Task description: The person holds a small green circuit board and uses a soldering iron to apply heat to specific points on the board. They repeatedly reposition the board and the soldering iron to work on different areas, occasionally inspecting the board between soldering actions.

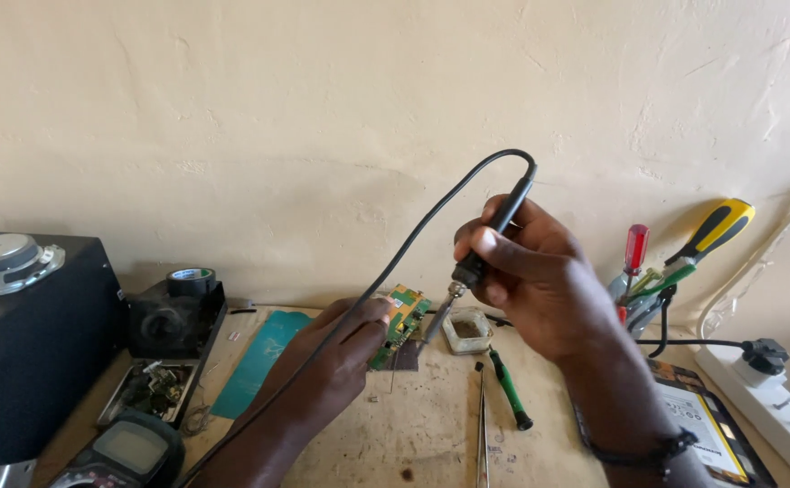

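At the far left of my workbench (413, 434) a black speaker box (24, 343) stands, with a grey multimeter (124, 449) in front of it and a small tray of loose parts (151, 389) beside it. A roll of tape (191, 278) sits on a black block near the wall, and a teal sheet (264, 357) lies flat just right of it. My left hand (345, 348) lies on the bench, fingers curled, pinching a small green circuit board (401, 321) by its edge and holding it tilted. My right hand (531, 271) is closed around a black soldering iron (485, 248) like a pen, its metal tip angled down just beside the board. Its black cable (395, 262) arcs over my left arm. Near the tip sits a small white tin (467, 332). Tweezers (483, 425) and a green screwdriver (509, 389) lie below. Further right, screwdrivers stand in a holder (657, 271), an opened phone (698, 425) lies flat, then a white power strip (775, 407).
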